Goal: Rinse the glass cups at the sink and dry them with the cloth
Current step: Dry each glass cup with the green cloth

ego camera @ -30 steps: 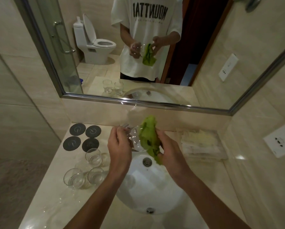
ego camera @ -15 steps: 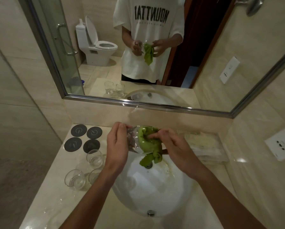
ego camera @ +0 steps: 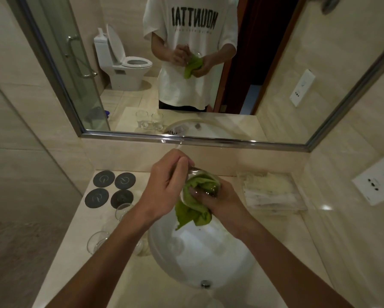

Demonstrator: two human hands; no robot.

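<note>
Nearest, above the white sink (ego camera: 186,258), the left hand (ego camera: 164,187) gripped the glass cup (ego camera: 205,181) by its base end while the right hand (ego camera: 217,197) held the green cloth (ego camera: 193,210), its fingers curled round a wad stuffed into the cup's mouth. The wet glass could have slipped from that narrow hold and struck the basin if the twisting cloth dragged hard. Farther off, three more cups (ego camera: 122,211) waited on the counter (ego camera: 80,230) beside four dark coasters (ego camera: 111,188); a second before, the cloth had hung loose beside the cup, not inside it.
</note>
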